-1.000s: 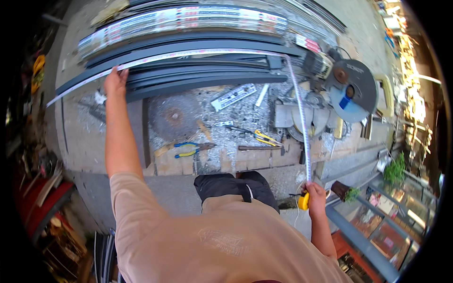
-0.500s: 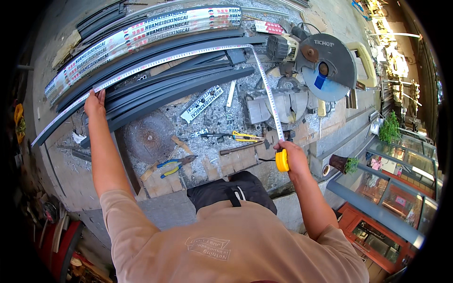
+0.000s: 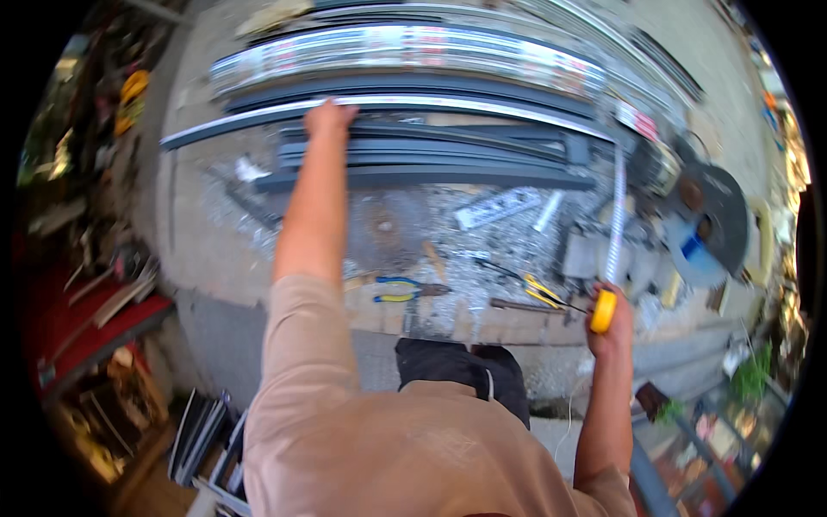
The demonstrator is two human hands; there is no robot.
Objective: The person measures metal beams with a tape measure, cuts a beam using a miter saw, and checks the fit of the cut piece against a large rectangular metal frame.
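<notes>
My left hand [image 3: 327, 119] is closed round a long dark grey profile [image 3: 215, 131] with the white tape measure blade [image 3: 482, 106] lying along it. Motion blur hides how the fingertips sit. The blade runs right along the profile, bends at its right end, then comes down toward me. My right hand [image 3: 613, 336] grips the yellow tape measure case [image 3: 604, 312], low and right, beside the mitre saw base. More dark grey profiles [image 3: 431, 157] lie in a bundle just below the measured one.
A plastic-wrapped profile bundle [image 3: 405, 53] lies beyond. At right stands a mitre saw [image 3: 719, 211] with its blade exposed. Pliers [image 3: 412, 289], a yellow-handled cutting tool [image 3: 543, 291], a rod [image 3: 527, 305], a loose saw disc [image 3: 384, 226] and metal chips lie on the ground nearer me.
My view has swung left, so the scene sits farther right and is blurred. Both hands keep their grips, and the tape still lies along the profile and bends at its right end.
</notes>
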